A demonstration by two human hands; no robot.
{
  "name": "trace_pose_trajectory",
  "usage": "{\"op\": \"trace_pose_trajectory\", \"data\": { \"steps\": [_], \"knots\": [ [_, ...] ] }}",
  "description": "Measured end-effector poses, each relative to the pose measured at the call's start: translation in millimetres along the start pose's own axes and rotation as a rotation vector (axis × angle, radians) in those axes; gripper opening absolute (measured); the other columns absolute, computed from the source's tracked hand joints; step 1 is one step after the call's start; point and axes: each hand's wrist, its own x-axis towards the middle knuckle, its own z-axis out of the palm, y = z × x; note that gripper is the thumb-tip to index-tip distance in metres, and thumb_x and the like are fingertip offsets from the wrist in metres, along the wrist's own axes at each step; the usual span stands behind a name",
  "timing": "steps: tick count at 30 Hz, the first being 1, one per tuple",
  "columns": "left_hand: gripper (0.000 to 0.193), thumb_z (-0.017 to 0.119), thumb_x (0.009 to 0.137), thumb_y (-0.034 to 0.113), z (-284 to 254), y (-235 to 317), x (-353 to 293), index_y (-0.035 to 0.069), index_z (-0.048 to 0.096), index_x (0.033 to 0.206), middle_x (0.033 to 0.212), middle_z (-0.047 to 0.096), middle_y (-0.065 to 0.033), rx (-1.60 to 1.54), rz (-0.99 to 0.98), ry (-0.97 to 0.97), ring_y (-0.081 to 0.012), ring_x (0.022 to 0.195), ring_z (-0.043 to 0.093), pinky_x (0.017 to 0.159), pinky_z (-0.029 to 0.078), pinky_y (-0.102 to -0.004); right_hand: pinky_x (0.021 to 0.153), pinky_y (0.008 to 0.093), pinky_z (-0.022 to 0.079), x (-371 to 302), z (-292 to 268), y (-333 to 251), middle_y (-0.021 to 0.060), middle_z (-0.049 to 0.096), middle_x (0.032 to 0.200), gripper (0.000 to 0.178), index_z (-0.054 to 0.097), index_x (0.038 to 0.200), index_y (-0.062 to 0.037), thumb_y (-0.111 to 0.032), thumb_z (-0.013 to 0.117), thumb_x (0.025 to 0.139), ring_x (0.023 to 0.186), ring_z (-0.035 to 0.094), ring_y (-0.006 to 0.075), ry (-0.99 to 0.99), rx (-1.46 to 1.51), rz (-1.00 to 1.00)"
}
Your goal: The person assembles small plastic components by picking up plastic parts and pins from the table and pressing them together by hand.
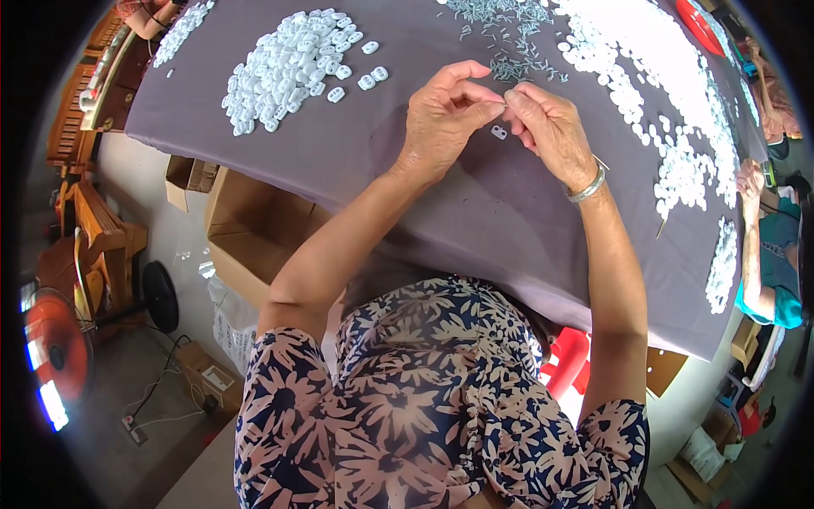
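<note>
My left hand (445,114) and my right hand (551,127) meet above the grey cloth-covered table (475,204), fingertips pinched together on something very small, too small to make out. A single small white plastic piece (498,132) lies on the cloth just below my fingertips. A silver bracelet (588,187) sits on my right wrist. A heap of small white plastic pieces (284,68) lies to the left of my left hand. A scatter of thin grey metal pins (509,38) lies just beyond my hands.
A long band of white pieces (670,110) runs down the table's right side. Another person's arm (755,246) in a teal top rests at the right edge. Open cardboard boxes (246,229) stand on the floor to the left, near a fan (55,348). A red stool (568,356) is under the table.
</note>
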Motion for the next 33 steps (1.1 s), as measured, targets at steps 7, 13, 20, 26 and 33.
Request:
{"op": "trace_pose_trajectory", "data": {
  "steps": [7, 13, 20, 26, 33],
  "knots": [
    [0.036, 0.068, 0.084, 0.003, 1, -7, 1, 0.001, 0.054, 0.118, 0.088, 0.068, -0.0027, 0.137, 0.168, 0.055, -0.0075, 0.08, 0.06, 0.067, 0.047, -0.0217, 0.042, 0.0178, 0.026, -3, 10, -1, -0.0062, 0.039, 0.061, 0.025, 0.055, 0.084, -0.0063, -0.027, 0.053, 0.097, 0.051, 0.032, 0.0015, 0.003, 0.165, 0.082],
    [0.034, 0.067, 0.085, 0.003, 1, -2, 1, 0.002, 0.054, 0.116, 0.087, 0.067, -0.0031, 0.115, 0.042, 0.042, -0.0088, 0.079, 0.059, 0.068, 0.047, -0.0241, 0.043, 0.0177, 0.027, -2, 12, 4, -0.0059, 0.04, 0.063, 0.02, 0.055, 0.087, -0.0062, -0.023, 0.052, 0.098, 0.052, 0.032, 0.0017, 0.045, 0.19, 0.035],
    [0.033, 0.064, 0.086, 0.003, -2, -3, 2, 0.002, 0.056, 0.118, 0.086, 0.064, -0.0024, 0.027, 0.028, 0.023, -0.0095, 0.078, 0.058, 0.068, 0.046, -0.0258, 0.044, 0.0184, 0.032, -1, 12, 4, -0.0043, 0.041, 0.065, 0.017, 0.056, 0.09, -0.0054, -0.02, 0.052, 0.097, 0.055, 0.036, 0.0029, 0.028, 0.396, 0.065],
    [0.026, 0.064, 0.086, 0.004, -5, -6, 4, 0.006, 0.061, 0.111, 0.078, 0.06, 0.0005, 0.111, 0.009, 0.099, -0.0076, 0.073, 0.057, 0.063, 0.048, -0.0248, 0.049, 0.0218, 0.038, 5, -9, 13, -0.0049, 0.05, 0.067, 0.013, 0.058, 0.086, -0.0023, -0.014, 0.058, 0.093, 0.058, 0.044, 0.0045, 0.263, -0.239, -0.265],
    [0.019, 0.061, 0.084, 0.002, -5, -9, 3, 0.006, 0.063, 0.103, 0.079, 0.062, -0.007, 0.753, 0.25, 0.088, -0.0186, 0.066, 0.059, 0.064, 0.048, -0.0312, 0.055, 0.026, 0.042, 9, -33, 27, 0.0013, 0.055, 0.068, 0.005, 0.061, 0.082, -0.003, -0.005, 0.066, 0.082, 0.057, 0.048, 0.0088, 0.203, -0.678, -0.231]
  ]
}}
